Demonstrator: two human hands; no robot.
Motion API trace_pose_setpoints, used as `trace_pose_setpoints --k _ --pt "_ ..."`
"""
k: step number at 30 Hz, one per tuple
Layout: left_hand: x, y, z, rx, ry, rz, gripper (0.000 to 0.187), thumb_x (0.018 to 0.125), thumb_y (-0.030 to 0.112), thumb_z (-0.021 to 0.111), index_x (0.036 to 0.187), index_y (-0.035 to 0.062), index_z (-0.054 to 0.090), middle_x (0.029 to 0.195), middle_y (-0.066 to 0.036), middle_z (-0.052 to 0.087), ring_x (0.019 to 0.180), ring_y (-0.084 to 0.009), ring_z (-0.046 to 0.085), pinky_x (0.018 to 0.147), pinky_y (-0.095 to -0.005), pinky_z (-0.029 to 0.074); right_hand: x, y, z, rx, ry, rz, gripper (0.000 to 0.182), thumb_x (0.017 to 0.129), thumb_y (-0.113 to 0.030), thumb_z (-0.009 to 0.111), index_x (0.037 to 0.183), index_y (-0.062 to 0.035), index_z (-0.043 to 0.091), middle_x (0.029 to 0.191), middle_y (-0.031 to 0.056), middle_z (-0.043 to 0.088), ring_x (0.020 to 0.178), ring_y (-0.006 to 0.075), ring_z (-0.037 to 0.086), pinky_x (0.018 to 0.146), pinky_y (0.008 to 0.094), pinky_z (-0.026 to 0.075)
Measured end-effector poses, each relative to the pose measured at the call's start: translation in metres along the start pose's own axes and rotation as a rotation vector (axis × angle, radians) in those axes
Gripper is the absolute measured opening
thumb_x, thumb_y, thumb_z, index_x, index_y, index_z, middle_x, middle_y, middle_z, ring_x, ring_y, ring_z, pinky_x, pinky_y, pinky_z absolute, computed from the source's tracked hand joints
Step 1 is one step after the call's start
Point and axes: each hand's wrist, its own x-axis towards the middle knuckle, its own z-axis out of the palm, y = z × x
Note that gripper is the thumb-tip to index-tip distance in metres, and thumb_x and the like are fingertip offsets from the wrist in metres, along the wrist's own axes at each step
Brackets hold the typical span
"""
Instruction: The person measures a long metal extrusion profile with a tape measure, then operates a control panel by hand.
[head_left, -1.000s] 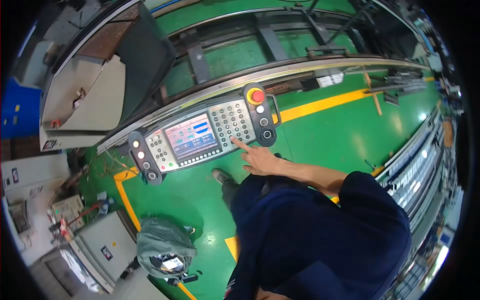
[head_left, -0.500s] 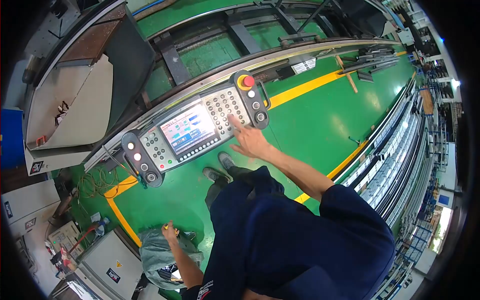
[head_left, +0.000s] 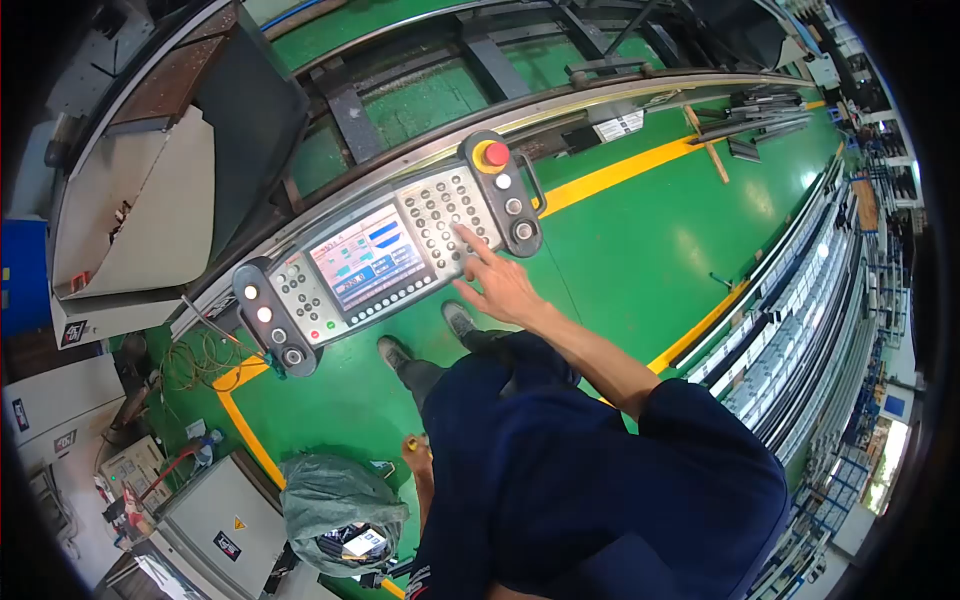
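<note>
A machine control panel (head_left: pixel 375 303) with a lit screen (head_left: pixel 368 258) is in front of me. My right hand (head_left: pixel 503 285) reaches over its right side, holding nothing. Its index finger is stretched onto the round keys of the keypad (head_left: pixel 432 213), and the thumb stands apart. Low beside my body, my left hand (head_left: pixel 418 455) is closed around a small yellow object (head_left: pixel 412 444), too small to name for sure. Near that hand stands a grey-green plastic bag (head_left: pixel 335 485) with mixed items in its mouth. A red emergency stop button (head_left: pixel 496 153) tops the panel's right end.
Behind the panel runs a long machine rail (head_left: pixel 560 105). A pale metal chute (head_left: pixel 165 220) is at the left. Long metal profiles (head_left: pixel 780 320) lie stacked at the right. Cables (head_left: pixel 205 365) hang by a grey cabinet (head_left: pixel 225 525). Yellow lines (head_left: pixel 620 172) mark the green floor.
My left hand has drawn in toward my body with the yellow object. My right index finger stays at the keypad. The screen's picture has changed, and one foot has shifted left.
</note>
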Motion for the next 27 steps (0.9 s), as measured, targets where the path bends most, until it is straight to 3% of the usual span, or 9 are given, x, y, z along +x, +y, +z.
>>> trace_pose_setpoints --k 2,8,14,16,19,20,23,26,27 --pt "-0.022 -0.016 -0.016 0.279 -0.091 0.184 0.034 0.086 0.015 0.067 0.118 0.0082 0.057 0.086 -0.002 0.057 0.073 -0.0124 0.058 0.064 -0.0268 0.05 -0.004 -0.002 0.003 -0.062 -0.092 -0.1 0.03 0.085 -0.024 0.069 0.079 -0.0024 0.05 0.154 0.013 0.034 0.081 0.0366 0.067 0.07 0.0448 0.054" --pt "0.024 -0.065 -0.034 0.05 -0.169 -0.521 0.049 0.081 0.023 0.073 0.124 0.0114 0.052 0.094 -0.005 0.058 0.073 -0.0171 0.057 0.062 -0.0324 0.052 -0.011 0.002 0.018 -0.228 -0.22 -0.207 0.026 0.081 -0.021 0.071 0.084 -0.0002 0.055 0.158 0.0133 0.025 0.078 0.0328 0.067 0.068 0.0433 0.055" --pt "0.023 0.054 0.002 0.284 -0.163 -0.244 0.049 0.079 0.018 0.071 0.123 0.0077 0.052 0.089 -0.007 0.06 0.071 -0.0177 0.059 0.059 -0.0343 0.052 -0.018 0.002 0.032 -0.321 -0.202 -0.243 0.025 0.075 -0.018 0.073 0.086 -0.0003 0.06 0.161 0.0162 0.014 0.077 0.0298 0.066 0.068 0.0402 0.057" --pt "0.042 0.05 0.009 0.329 -0.269 -0.163 0.046 0.078 0.014 0.069 0.121 0.0074 0.054 0.086 -0.009 0.064 0.074 -0.0217 0.063 0.063 -0.0365 0.053 -0.02 0.0 0.033 -0.356 -0.201 -0.253 0.026 0.075 -0.019 0.073 0.086 -0.0001 0.06 0.161 0.0172 0.013 0.077 0.03 0.066 0.068 0.0398 0.057" --pt "0.056 0.067 0.015 0.739 -0.242 0.046 0.045 0.076 0.01 0.065 0.12 0.0069 0.055 0.086 -0.014 0.068 0.082 -0.0302 0.067 0.07 -0.0405 0.053 -0.021 -0.008 0.032 -0.376 -0.261 -0.188 0.028 0.075 -0.021 0.075 0.089 -0.0011 0.06 0.161 0.0177 0.01 0.085 0.0315 0.065 0.074 0.0423 0.055" --pt "0.057 0.074 0.01 0.79 -0.269 0.082 0.046 0.075 0.013 0.068 0.12 0.0071 0.055 0.094 -0.02 0.068 0.09 -0.0378 0.067 0.076 -0.0439 0.052 -0.022 -0.01 0.032 -0.377 -0.291 -0.153 0.03 0.076 -0.022 0.076 0.09 -0.0016 0.06 0.161 0.0177 0.009 0.089 0.0322 0.064 0.076 0.0436 0.055" --pt "0.073 0.049 -0.003 0.538 -0.235 0.046 0.048 0.076 0.015 0.071 0.12 0.0054 0.055 0.092 -0.015 0.069 0.086 -0.0325 0.067 0.076 -0.0415 0.053 -0.024 -0.009 0.035 -0.414 -0.207 -0.21 0.028 0.075 -0.021 0.074 0.088 -0.0001 0.06 0.162 0.0178 0.008 0.081 0.0288 0.065 0.067 0.0388 0.056" --pt "0.046 0.1 0.002 0.314 -0.174 -0.269 0.049 0.076 0.016 0.073 0.119 0.0033 0.055 0.087 -0.01 0.066 0.079 -0.0238 0.064 0.072 -0.0373 0.052 -0.024 -0.011 0.035 -0.408 -0.215 -0.185 0.03 0.075 -0.022 0.075 0.088 0.0 0.06 0.162 0.0169 0.007 0.08 0.0292 0.065 0.066 0.0388 0.056" --pt "0.048 0.089 0.0 0.352 -0.169 -0.226 0.048 0.076 0.015 0.073 0.118 0.0028 0.055 0.085 -0.009 0.064 0.077 -0.021 0.062 0.069 -0.0357 0.051 -0.024 -0.01 0.036 -0.399 -0.206 -0.184 0.03 0.075 -0.022 0.075 0.088 0.0 0.06 0.162 0.0167 0.008 0.081 0.0292 0.065 0.066 0.0389 0.056"
